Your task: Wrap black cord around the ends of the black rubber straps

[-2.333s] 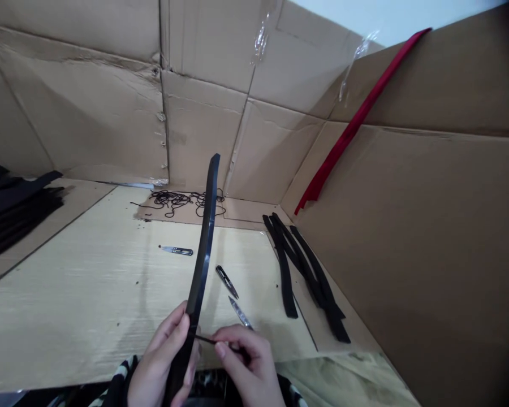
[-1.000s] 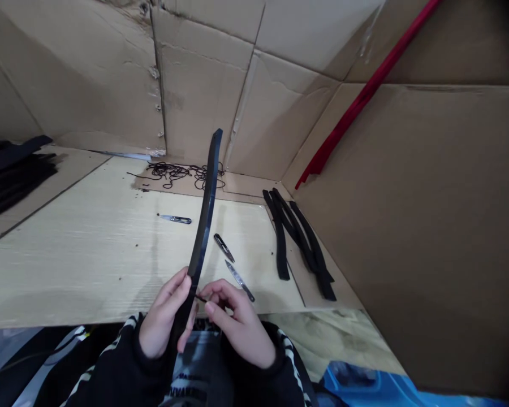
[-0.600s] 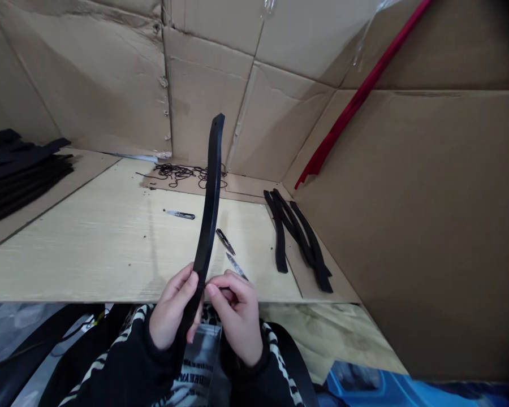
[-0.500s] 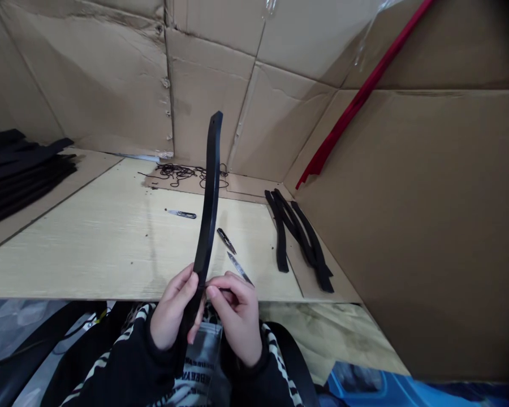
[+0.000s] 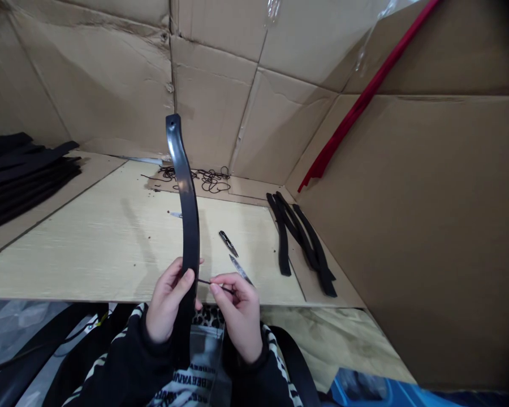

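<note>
While my left hand (image 5: 167, 305) wraps the lower part of the black strap (image 5: 189, 215), thumb on one face and fingers on the other, that grip is clamped shut on it and holds it on end just above the near edge of the desk (image 5: 89, 249). The strap rises in a gentle curve, its punched hole (image 5: 172, 120) at the top, leaning toward my left. My right hand (image 5: 237, 316) sits just beside it, its grip pinched together, thumb and forefinger, on a thin black cord (image 5: 207, 281) that runs across to the strap's edge by my left thumb. Whether the cord passes through the strap or only touches it I cannot tell. Holding the strap upright, I judge, brings the spot where cord meets strap close under my eyes and lets the long free part stand clear of the desk. Two thread snips (image 5: 228, 243) lie on the desk just beyond my right hand, within easy reach, and the tip of a third shows behind the strap. Farther back a tangle of black cord (image 5: 203, 178) lies near the cardboard wall (image 5: 280, 124). To the right a few more black strips (image 5: 299, 243) lie side by side, at the far left sits a stack of dark strips (image 5: 25, 175), and a red strip (image 5: 365, 99) leans along the cardboard on the right. A clear printed bag (image 5: 201, 367) lies in my lap beneath both hands.
</note>
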Demonstrator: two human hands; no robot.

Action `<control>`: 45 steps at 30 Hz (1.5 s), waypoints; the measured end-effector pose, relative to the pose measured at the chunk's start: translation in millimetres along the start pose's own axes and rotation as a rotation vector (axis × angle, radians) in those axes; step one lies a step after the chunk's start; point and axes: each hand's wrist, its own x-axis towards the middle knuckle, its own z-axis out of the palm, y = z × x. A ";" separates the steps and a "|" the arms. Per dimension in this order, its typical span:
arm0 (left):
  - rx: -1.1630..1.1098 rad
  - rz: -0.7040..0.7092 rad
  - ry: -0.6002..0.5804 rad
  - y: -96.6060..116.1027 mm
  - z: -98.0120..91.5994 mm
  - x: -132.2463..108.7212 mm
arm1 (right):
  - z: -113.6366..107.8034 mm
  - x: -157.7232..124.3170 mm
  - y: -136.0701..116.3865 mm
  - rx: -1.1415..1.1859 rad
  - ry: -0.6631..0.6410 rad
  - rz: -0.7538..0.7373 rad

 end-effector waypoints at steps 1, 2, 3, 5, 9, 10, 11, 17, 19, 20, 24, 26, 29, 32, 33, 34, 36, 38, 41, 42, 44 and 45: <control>0.018 0.013 0.009 -0.9 -1.8 1.3 | -0.4 0.4 0.8 -0.006 0.004 -0.002; 0.027 0.036 0.014 -1.9 -3.8 2.7 | -0.8 0.6 1.6 -0.014 0.007 -0.005; 0.026 0.065 0.012 -2.9 -5.9 4.0 | -1.4 0.7 2.4 -0.030 0.012 -0.013; 0.011 0.104 -0.005 -4.3 -10.9 6.7 | -3.1 0.5 4.0 -0.081 0.025 -0.037; -0.005 0.088 -0.084 -4.3 -19.5 11.0 | -7.6 0.3 5.2 -0.199 0.016 -0.139; -0.015 0.085 -0.095 -3.6 -20.4 11.5 | -8.9 0.6 4.9 -0.218 0.012 -0.171; -0.027 0.086 -0.096 -2.7 -20.7 11.6 | -10.1 1.1 4.4 -0.233 0.008 -0.202; -0.122 0.072 -0.044 4.0 -16.9 3.4 | -12.1 6.0 0.8 -0.222 -0.031 -0.293; -0.108 0.051 -0.059 4.3 -16.4 -0.4 | -10.5 7.2 0.2 -0.176 -0.050 -0.284; -0.096 0.048 -0.056 4.0 -16.4 -2.0 | -9.6 7.7 -0.2 -0.152 -0.056 -0.275; -0.069 0.068 0.003 2.1 -16.5 -6.3 | -7.9 8.1 -2.1 -0.105 -0.053 -0.252; -0.054 0.086 0.027 1.5 -16.2 -7.8 | -8.4 6.5 -3.1 -0.104 -0.049 -0.242; -0.041 0.093 0.031 1.0 -14.8 -9.8 | -9.4 1.8 -4.1 -0.123 -0.055 -0.230; -0.058 0.082 0.065 0.8 -13.1 -11.1 | -9.8 -2.8 -5.3 -0.129 -0.059 -0.220; -0.065 0.078 0.073 0.9 -12.7 -11.4 | -9.8 -3.5 -6.2 -0.127 -0.058 -0.217; -0.071 0.079 0.075 1.0 -12.6 -11.7 | -10.0 -3.6 -7.4 -0.123 -0.056 -0.213; -0.070 0.082 0.048 1.3 -13.1 -12.7 | -10.1 -2.3 -10.1 -0.109 -0.051 -0.203; -0.056 0.095 0.007 1.2 -13.6 -14.2 | -8.9 0.4 -10.6 -0.071 -0.055 -0.173; -0.033 0.121 -0.017 -0.6 -11.6 -16.5 | -0.3 3.5 0.4 0.072 -0.124 -0.067; -0.027 0.139 0.006 -1.5 -9.8 -16.8 | 5.0 3.4 7.6 0.145 -0.132 -0.018; -0.005 0.184 0.101 -2.5 -4.8 -15.7 | 18.7 1.3 24.2 0.288 -0.090 0.071; 0.013 0.215 0.167 -2.2 -1.8 -14.1 | 26.3 -0.5 31.7 0.331 -0.038 0.099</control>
